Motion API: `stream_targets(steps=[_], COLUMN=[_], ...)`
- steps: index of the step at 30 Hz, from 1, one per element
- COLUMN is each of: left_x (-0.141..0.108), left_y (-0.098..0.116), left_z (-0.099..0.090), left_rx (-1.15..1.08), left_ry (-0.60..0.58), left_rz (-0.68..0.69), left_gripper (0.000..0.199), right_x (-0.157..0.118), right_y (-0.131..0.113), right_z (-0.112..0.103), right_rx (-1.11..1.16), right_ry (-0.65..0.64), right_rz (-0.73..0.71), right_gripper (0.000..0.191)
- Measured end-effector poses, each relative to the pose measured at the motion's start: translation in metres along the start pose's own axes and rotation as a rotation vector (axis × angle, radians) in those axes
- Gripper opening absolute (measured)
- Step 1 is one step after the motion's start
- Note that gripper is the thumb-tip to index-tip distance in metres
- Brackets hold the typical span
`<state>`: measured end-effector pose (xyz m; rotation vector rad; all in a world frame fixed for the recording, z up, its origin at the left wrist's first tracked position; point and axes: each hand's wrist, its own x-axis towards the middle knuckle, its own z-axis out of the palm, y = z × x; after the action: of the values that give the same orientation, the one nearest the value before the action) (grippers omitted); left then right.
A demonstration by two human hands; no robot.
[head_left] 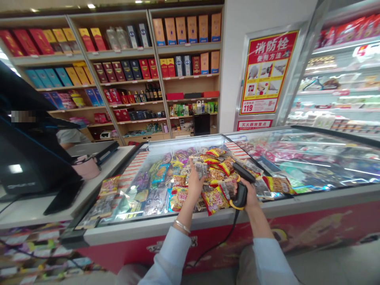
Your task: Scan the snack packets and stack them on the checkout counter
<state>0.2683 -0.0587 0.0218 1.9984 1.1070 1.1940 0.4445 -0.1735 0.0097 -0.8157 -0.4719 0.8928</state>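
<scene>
My right hand is wrapped round a black and yellow handheld barcode scanner, its head over the pile and its cable hanging down the freezer front. My left hand, a bracelet at its wrist, grips a small snack packet with its greyish printed back turned up. Around both hands, yellow and red snack packets are heaped on the glass top of a chest freezer. One more yellow and red packet rests to the right of the scanner.
Several packets lie at the freezer's left end. A counter on the left bears a black monitor and a pink cup; a person's sleeve shows behind. Shelves of boxes line the back wall.
</scene>
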Motion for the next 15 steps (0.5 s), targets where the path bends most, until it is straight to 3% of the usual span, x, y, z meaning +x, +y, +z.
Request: stream_targets(steps=[7,15], left_x=[0.0,0.0], left_y=[0.009,0.008], left_z=[-0.006,-0.026], left_rx=[-0.052,-0.037], left_ry=[0.102,0.197], left_rz=[0.042,0.084], left_gripper=[0.093,0.079], right_x=[-0.004,-0.037], right_y=[-0.019,-0.028], right_z=[0.009,0.048], right_rx=[-0.071,-0.193], right_ry=[-0.055,-0.216], right_rz=[0.004,-0.059], right_gripper=[0.032,0.03])
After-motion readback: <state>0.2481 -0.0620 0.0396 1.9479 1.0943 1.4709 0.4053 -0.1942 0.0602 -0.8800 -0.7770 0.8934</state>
